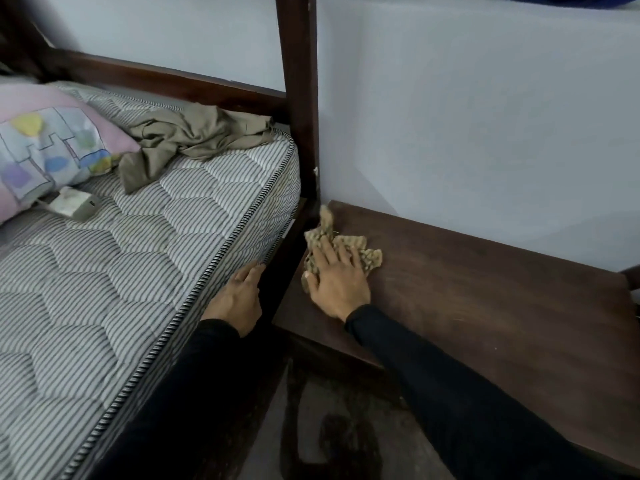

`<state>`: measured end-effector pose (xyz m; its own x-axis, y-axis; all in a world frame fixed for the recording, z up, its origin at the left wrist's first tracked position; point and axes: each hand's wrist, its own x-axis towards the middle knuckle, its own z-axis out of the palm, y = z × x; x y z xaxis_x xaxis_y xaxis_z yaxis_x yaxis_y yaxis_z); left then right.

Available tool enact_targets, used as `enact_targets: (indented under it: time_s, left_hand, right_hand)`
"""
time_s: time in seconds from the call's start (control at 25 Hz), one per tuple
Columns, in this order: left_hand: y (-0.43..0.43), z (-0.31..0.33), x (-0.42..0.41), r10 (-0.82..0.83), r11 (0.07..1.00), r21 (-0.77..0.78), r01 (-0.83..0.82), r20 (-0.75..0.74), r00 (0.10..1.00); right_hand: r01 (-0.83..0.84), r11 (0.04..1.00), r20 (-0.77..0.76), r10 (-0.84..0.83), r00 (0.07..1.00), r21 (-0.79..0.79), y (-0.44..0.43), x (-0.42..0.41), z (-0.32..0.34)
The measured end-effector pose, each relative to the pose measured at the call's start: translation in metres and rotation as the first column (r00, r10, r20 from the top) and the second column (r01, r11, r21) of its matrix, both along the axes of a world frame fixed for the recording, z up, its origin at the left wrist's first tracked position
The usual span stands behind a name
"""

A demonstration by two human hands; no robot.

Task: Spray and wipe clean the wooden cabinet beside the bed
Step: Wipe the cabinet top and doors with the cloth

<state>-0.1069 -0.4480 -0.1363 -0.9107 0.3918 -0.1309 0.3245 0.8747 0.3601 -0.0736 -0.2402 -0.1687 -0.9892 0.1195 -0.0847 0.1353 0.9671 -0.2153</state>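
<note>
The dark wooden cabinet (pixel 485 289) stands low against the wall, right of the bed. A crumpled tan patterned cloth (pixel 367 252) lies on its top near the left rear corner. My right hand (pixel 337 282) presses flat on the cloth, fingers spread over it. My left hand (pixel 239 296) rests against the side of the striped mattress (pixel 156 244), fingers lightly curled, holding nothing. No spray bottle is in view.
A dark bedpost (pixel 299 91) rises between mattress and cabinet. On the bed lie a pastel pillow (pixel 52 143), a crumpled olive garment (pixel 194 136) and a small white charger (pixel 74 204). Pale wall (pixel 485 116) behind; dark stained floor (pixel 332 427) below.
</note>
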Motion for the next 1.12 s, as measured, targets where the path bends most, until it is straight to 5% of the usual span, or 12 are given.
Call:
enact_targets:
  time_s: [0.24, 0.44, 0.72, 0.96, 1.12]
  left_hand:
    - [0.043, -0.007, 0.012, -0.098, 0.995, -0.007, 0.098, 0.015, 0.995]
    - [0.122, -0.003, 0.03, -0.239, 0.97, 0.024, 0.24, -0.056, 0.97]
    - [0.236, 0.0, 0.072, -0.51, 0.86, 0.015, 0.511, -0.034, 0.86]
    - [0.27, -0.002, 0.089, -0.574, 0.819, 0.014, 0.574, -0.005, 0.819]
    - [0.276, -0.003, 0.083, -0.566, 0.824, -0.005, 0.566, -0.027, 0.824]
  right_hand:
    - [-0.05, 0.999, -0.001, 0.05, 0.999, -0.004, 0.024, 0.068, -0.002]
    - [0.294, 0.956, -0.038, -0.294, 0.955, -0.001, 0.124, 0.159, -0.006]
    - [0.708, 0.706, -0.068, -0.706, 0.705, 0.016, 0.264, 0.287, -0.008]
    - [0.574, 0.819, -0.054, -0.574, 0.817, -0.017, 0.189, 0.316, -0.009]
    - [0.616, 0.788, -0.069, -0.613, 0.787, 0.026, 0.263, 0.274, -0.009]
